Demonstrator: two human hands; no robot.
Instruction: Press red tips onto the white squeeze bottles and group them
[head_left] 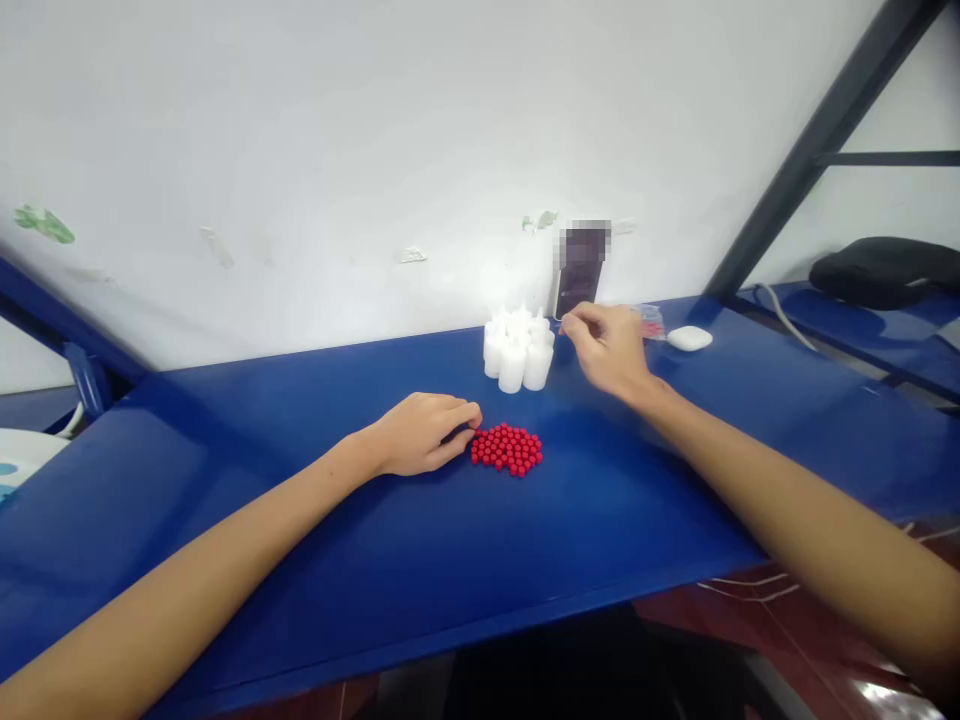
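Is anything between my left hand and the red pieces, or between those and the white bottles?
Nothing visible: your left hand is at the left edge of the red pieces, and only blue tabletop separates them from the white bottles.

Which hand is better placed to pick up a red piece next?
Probably the left hand: its fingertips are right by the red pieces, while the right hand is farther off, beside the white bottles.

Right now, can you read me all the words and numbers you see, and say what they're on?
There are none I can read.
Phone: top hidden by squares; any marks lower down are too small.
Bag: too small and blurred.
White thing at the left edge: blue marks, no clear letters.
Bottles and red caps: no writing shows.
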